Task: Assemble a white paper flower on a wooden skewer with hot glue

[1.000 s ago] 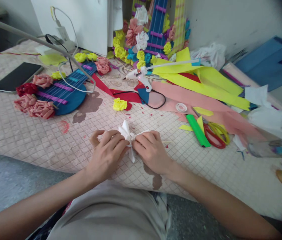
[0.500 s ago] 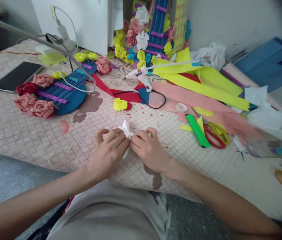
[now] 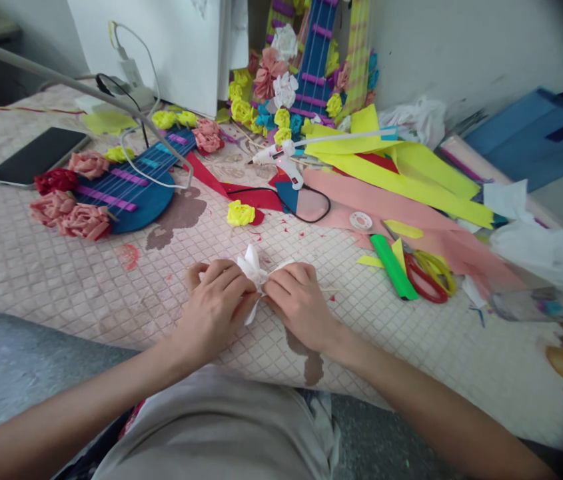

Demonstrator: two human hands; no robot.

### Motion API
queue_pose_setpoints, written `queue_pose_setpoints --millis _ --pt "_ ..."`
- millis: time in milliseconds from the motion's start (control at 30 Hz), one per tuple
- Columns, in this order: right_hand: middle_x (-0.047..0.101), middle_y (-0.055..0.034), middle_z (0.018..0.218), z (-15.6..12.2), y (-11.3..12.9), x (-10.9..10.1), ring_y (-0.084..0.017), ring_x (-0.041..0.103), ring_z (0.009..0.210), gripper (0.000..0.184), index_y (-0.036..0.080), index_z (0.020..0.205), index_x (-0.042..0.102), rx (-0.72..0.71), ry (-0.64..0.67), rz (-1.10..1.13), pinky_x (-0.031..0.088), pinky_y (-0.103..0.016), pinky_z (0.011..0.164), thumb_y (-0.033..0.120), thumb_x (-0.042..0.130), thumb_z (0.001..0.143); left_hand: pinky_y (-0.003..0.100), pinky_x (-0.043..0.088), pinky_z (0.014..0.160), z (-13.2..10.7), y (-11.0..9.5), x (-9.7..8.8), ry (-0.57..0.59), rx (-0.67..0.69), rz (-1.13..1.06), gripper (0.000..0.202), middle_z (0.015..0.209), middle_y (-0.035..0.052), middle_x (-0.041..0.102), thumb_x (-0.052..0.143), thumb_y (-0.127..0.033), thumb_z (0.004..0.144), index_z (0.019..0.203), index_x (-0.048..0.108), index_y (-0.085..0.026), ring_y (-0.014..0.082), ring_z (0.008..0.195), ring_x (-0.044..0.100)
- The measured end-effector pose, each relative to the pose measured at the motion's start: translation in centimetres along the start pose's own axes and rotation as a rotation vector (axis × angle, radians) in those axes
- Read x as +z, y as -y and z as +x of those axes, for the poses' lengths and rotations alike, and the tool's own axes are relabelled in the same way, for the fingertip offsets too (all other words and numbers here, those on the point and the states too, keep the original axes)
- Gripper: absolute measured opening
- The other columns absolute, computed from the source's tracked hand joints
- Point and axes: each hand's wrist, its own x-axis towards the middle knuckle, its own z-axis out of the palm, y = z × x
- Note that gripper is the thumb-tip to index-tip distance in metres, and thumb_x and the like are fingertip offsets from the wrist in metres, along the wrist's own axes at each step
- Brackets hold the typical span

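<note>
Above the quilted desk [image 3: 61, 267], the left hand [image 3: 214, 307] and right hand [image 3: 301, 303] fingers pinched a white paper flower [image 3: 252, 270] between them.

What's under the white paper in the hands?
The pink quilted mat shows below the white paper; the left hand and right hand cover most of the paper and the mat directly beneath.

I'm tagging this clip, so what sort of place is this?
Likely a home craft corner: a glue gun, scissors and paper strips litter the quilted cover, and the left hand and right hand pinch a white paper flower.
</note>
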Motion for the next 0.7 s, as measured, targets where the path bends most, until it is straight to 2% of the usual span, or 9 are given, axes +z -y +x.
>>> queue_pose_setpoints --millis 133,267,367,567,700 --pt "0.059 -0.0034 0.086 -0.2 0.1 0.0 -0.019 0.044 0.089 0.015 0.019 0.082 0.058 0.028 -0.02 0.028 0.035 -0.035 0.082 0.018 0.047 0.092 0.043 0.026 0.088 -0.4 0.2 -0.1 -0.021 0.021 0.009 0.01 0.087 0.001 0.068 0.056 -0.027 0.09 0.083 0.062 -0.022 0.0215 0.093 0.054" --pt "0.059 -0.0063 0.097 -0.5 -0.4 -0.9 -0.019 0.049 0.093 0.013 0.018 0.096 0.057 0.024 -0.071 0.176 0.04 -0.035 0.083 0.026 0.048 0.094 0.043 0.027 0.087 -0.4 0.4 -0.2 -0.013 0.02 -0.003 0.012 0.086 0.0012 0.068 0.054 -0.027 0.09 0.083 0.062 -0.021 0.0211 0.092 0.055" --pt "0.059 -0.0072 0.1 -1.3 -1.4 -1.9 -0.019 0.051 0.095 0.016 0.018 0.103 0.055 0.081 -0.126 0.238 0.042 -0.034 0.083 0.029 0.049 0.093 0.042 0.028 0.087 -0.3 0.5 -0.2 -0.003 0.023 -0.021 0.012 0.088 0.0016 0.067 0.054 -0.027 0.091 0.084 0.061 -0.021 0.0215 0.093 0.054" --pt "0.063 -0.0049 0.091 -3.4 -3.4 -2.2 -0.019 0.052 0.09 0.01 0.019 0.093 0.058 0.127 -0.007 0.149 0.041 -0.035 0.081 0.023 0.049 0.093 0.041 0.028 0.087 -0.4 0.5 -0.2 -0.012 0.041 -0.018 0.012 0.088 0.0017 0.067 0.055 -0.027 0.09 0.083 0.061 -0.02 0.0217 0.093 0.053" --pt "0.063 -0.0047 0.087 -3.9 -3.5 -2.0 -0.018 0.052 0.085 0.015 0.019 0.089 0.061 0.099 0.005 0.123 0.042 -0.034 0.077 0.019 0.047 0.093 0.04 0.03 0.085 -0.1 0.4 -0.4 -0.005 0.053 -0.021 0.013 0.089 0.0028 0.067 0.053 -0.027 0.091 0.084 0.062 -0.02 0.0221 0.093 0.053"
